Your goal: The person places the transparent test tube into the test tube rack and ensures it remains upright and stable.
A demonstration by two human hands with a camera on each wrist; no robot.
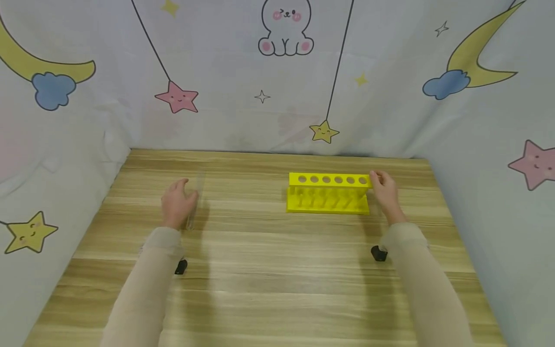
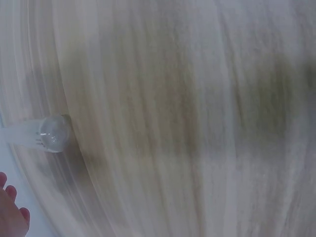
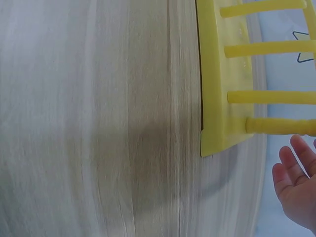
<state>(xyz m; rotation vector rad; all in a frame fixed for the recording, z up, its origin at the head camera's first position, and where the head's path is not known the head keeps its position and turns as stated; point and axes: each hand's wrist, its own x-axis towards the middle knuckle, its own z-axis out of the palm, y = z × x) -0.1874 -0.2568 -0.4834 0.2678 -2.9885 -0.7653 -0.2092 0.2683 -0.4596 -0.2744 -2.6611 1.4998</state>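
- Left hand (image 1: pixel 177 205): judged a light pinch on the clear tube (image 2: pixel 34 134). The head view puts the thumb against its side; in the left wrist view it crosses the table's far edge, so it reads as raised. Exact finger contact is out of frame.
- Tube: over the left part of the table, tilted, rounded end toward the person. Small marks near that end, too blurred to read.
- Right hand (image 1: pixel 385 195): thumb at the right end of the yellow rack (image 1: pixel 327 185), on its upper plate. Cannot tell whether it grips or only touches; the right wrist view shows loose fingers near the end post.
- Rack: upright, right of centre, six round holes along the plate, well apart from the tube.
- Risk, tube: smooth wall plus a slight hold could let it slip, drop and roll.
- Risk, sight: clear wall over wood grain makes the ends hard to judge; a knock could follow.
- Risk, rack: contact at one high end only; a sideways push might slide or tip it.
- Surroundings: wood-grain table (image 1: pixel 277 270), patterned cloth (image 1: pixel 230 62) behind.
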